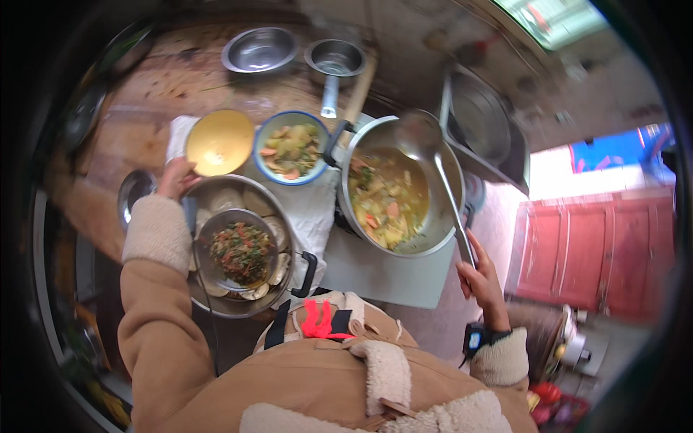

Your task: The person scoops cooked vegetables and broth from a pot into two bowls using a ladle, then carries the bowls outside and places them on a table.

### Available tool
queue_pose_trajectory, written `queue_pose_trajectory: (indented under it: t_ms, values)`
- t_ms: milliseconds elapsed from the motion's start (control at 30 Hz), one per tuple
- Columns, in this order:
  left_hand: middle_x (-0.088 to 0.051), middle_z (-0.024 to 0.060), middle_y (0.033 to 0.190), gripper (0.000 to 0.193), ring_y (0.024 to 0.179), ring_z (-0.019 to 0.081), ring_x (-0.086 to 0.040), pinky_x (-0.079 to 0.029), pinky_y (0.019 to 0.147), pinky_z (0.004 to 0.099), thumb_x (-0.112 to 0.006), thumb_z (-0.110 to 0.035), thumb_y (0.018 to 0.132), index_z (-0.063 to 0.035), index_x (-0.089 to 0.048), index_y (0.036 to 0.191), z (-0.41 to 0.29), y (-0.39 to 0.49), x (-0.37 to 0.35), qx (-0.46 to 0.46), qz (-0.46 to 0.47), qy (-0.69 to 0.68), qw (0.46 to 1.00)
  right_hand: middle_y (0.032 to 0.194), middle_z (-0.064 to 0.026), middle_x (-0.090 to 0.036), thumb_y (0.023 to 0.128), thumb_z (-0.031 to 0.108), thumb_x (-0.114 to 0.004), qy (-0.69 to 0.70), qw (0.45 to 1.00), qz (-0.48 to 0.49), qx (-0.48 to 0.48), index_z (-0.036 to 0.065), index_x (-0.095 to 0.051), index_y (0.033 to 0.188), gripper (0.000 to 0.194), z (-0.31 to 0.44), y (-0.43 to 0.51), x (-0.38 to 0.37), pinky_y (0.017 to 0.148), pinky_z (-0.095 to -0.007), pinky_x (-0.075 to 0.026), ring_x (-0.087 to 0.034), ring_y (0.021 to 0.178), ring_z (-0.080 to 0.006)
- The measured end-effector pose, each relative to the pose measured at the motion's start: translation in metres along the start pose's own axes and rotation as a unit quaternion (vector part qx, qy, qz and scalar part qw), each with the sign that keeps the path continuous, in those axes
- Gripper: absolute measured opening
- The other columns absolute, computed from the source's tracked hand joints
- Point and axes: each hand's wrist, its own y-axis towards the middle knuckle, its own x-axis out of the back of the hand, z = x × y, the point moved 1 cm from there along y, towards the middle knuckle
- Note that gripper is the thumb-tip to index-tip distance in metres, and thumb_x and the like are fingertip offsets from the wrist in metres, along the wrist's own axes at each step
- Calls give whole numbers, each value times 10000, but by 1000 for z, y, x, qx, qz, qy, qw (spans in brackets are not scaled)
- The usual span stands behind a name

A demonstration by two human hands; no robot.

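Observation:
My right hand [479,279] grips the long handle of a metal ladle [419,135]. The ladle's blurred head is over the far side of a large steel pot [441,230], which holds a broth [390,203] of vegetable chunks and greens. At the left, the fingers of my left hand [176,178] hold the near rim of a yellow bowl [221,142], whose inside looks bare. Right of it, a blue-rimmed bowl [261,165] contains a helping of similar stew. Below my left hand stands a wide steel pan [238,308] with pale buns [279,268] around a metal bowl of chopped greens and red bits [241,254].
A metal bowl [260,50] and a handled saucepan [335,58] sit at the back of the wooden table [146,113]. White cloth [308,211] lies under the bowls. Another metal dish [135,195] is near my left wrist. Red wooden doors [595,249] are at the right.

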Motion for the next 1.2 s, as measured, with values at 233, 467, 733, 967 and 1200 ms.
queue_pose_trajectory:
  t_ms: [233,467,733,967,1200]
  values:
    - [-626,69,799,196,591,125,-583,-491,465,211,-533,-30,777,-28,-563,971,-8,24,-5,7,3,77,997,1054,-161,-605,827,85,-531,-326,922,-102,184,148,-291,1407,631,-19,-2,11,726,-347,-487,-621,834,-297]
    - [-590,60,841,293,589,114,-546,-467,458,193,-471,18,722,-37,-537,1002,-17,19,-3,-52,-58,15,997,859,-92,-574,800,67,-531,-511,811,-201,202,249,-351,1361,616,-24,-5,15,581,-413,-483,-593,677,-316]
    - [-582,23,701,144,540,105,-556,-493,469,188,-530,23,736,-49,-541,860,-31,18,26,-113,-13,-124,986,753,-48,-511,802,35,-509,-587,743,-225,232,264,-442,1299,551,-22,-10,20,520,-368,-478,-585,614,-255]
    - [-580,39,678,122,500,119,-554,-501,451,188,-543,28,733,-39,-540,835,-36,-89,-10,-117,14,-225,967,731,-36,-522,814,29,-525,-585,715,-250,290,292,-462,1287,545,-15,18,37,524,-348,-483,-594,640,-216]
    - [-604,19,781,200,598,105,-579,-473,454,184,-540,15,741,-79,-544,917,-38,-196,-40,-133,2,-189,973,785,-84,-553,832,69,-502,-543,733,-230,340,303,-435,1309,535,20,88,44,565,-399,-486,-611,670,-287]
